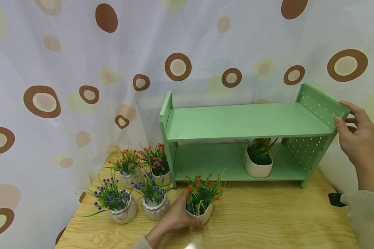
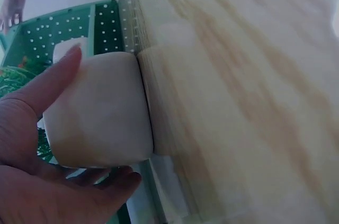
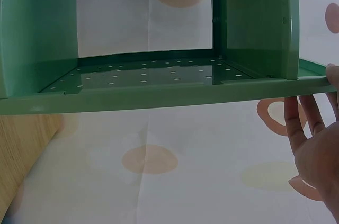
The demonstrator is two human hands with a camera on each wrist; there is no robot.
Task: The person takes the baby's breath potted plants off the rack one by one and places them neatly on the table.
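My left hand (image 1: 180,214) grips the white pot of an artificial potted plant (image 1: 204,190) with red-orange flowers, in front of the shelf. In the left wrist view its thumb lies along one side of the smooth pot (image 2: 103,110) and the fingers curl round the other; the pot's base is at the wooden tabletop. At the far right my right hand (image 1: 358,133) holds the upper front corner of the green two-tier shelf (image 1: 249,121). The right wrist view has the fingers (image 3: 294,121) under the edge of the perforated side panel (image 3: 148,78).
Another red-flowered potted plant (image 1: 258,162) stands on the lower tier. Left of the shelf are two purple-flowered pots (image 1: 123,211), an orange-flowered one (image 1: 127,166) and a pink-flowered one (image 1: 157,162). A patterned curtain (image 1: 205,41) hangs behind the wooden table (image 1: 261,221).
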